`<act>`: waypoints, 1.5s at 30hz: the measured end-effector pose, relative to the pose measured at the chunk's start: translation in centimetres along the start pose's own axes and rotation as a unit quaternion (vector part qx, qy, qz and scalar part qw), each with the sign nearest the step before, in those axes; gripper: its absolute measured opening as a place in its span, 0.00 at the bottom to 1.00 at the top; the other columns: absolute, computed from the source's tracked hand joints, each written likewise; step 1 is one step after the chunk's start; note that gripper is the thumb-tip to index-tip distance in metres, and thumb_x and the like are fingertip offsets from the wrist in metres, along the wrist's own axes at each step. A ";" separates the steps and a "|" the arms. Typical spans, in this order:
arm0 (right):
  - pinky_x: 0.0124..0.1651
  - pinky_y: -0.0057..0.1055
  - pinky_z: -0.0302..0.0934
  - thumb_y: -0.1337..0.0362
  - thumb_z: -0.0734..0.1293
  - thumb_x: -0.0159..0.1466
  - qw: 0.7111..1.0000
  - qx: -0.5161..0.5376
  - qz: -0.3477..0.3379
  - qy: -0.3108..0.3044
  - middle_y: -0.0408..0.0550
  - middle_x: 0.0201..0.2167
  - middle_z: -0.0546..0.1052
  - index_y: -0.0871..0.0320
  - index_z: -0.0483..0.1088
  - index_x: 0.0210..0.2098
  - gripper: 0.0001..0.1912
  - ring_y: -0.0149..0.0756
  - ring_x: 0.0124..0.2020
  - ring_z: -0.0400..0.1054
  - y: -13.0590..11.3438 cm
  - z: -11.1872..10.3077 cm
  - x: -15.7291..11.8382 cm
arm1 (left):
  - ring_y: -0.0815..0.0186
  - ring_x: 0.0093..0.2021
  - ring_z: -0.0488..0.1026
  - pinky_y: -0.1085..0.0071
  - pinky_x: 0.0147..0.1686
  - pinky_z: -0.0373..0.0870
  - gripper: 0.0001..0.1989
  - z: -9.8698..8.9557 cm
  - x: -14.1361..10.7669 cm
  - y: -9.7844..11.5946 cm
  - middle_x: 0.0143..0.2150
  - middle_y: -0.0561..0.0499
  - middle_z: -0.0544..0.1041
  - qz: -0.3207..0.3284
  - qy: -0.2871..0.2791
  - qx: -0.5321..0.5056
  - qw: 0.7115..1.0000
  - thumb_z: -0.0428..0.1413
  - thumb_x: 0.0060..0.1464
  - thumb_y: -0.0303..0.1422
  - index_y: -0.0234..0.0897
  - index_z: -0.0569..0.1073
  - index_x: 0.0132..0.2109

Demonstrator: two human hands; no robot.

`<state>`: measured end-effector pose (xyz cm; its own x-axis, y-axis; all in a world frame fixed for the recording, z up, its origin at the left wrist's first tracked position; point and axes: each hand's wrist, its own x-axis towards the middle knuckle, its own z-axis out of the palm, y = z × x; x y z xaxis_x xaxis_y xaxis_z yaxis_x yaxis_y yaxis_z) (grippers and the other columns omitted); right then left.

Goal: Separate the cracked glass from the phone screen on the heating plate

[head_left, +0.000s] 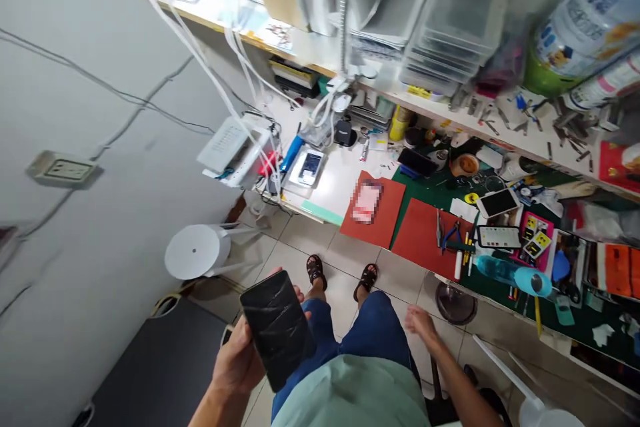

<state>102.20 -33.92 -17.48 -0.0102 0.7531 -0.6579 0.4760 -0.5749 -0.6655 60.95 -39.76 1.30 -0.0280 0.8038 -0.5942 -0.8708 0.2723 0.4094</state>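
My left hand (pixel 239 355) is wrapped round a black smartphone (pixel 277 327) with a dark screen, its fingertips showing at the far edge. Pale streaks run across the glass; whether they are cracks or reflections I cannot tell. The phone is held low, in front of my legs and away from the bench. My right hand (pixel 421 322) hangs beside my right knee, fingers loosely curled, with nothing visible in it. On the bench ahead, a blurred-out pinkish item (pixel 367 201) lies on a red-brown mat (pixel 393 220).
The workbench (pixel 327 187) runs across the front, below a loaded shelf (pixel 380 83). A second mat (pixel 425 230) has pliers (pixel 453 235) on it. To its right are phones and a blue bottle (pixel 515 275). A white stool (pixel 197 252) stands at left.
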 end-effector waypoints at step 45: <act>0.60 0.49 0.75 0.58 0.74 0.65 0.914 -0.081 -0.382 0.108 0.58 0.56 0.78 0.58 0.52 0.78 0.48 0.48 0.57 0.75 -50.5 34.5 -7.8 | 0.49 0.61 0.79 0.57 0.61 0.77 0.30 -0.6 10.1 32.1 0.61 0.40 0.81 0.104 -0.040 0.106 0.988 0.75 0.52 0.43 0.40 0.80 0.60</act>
<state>47.85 -21.78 9.07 -0.2293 0.9706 0.0729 0.5271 0.1867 -0.8291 32.48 -23.22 8.03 -0.1495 0.8908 -0.4291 -0.7282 0.1944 0.6572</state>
